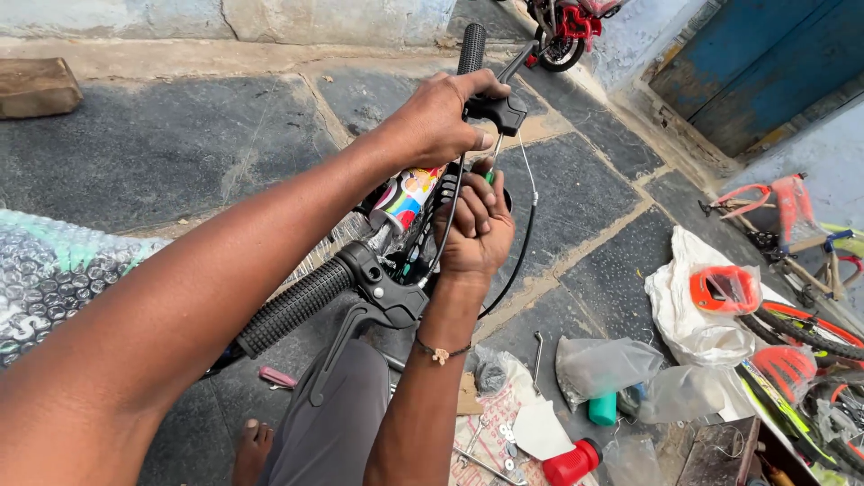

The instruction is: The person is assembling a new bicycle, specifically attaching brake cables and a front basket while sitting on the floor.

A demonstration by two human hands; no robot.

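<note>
Left hand (pixel 441 117) clamped around far black brake-lever mount (pixel 495 110) on black bicycle handlebar (pixel 360 270). Right hand (pixel 477 229) closed on green-handled tool (pixel 489 174) just below mount. Near ribbed rubber grip (pixel 292 306) untouched.

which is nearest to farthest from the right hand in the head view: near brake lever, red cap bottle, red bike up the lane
1. Near brake lever: just below and left of the right hand, on the handlebar.
2. Red cap bottle: on the ground, lower right of the hand.
3. Red bike: at the top of the view, far up the lane.
</note>
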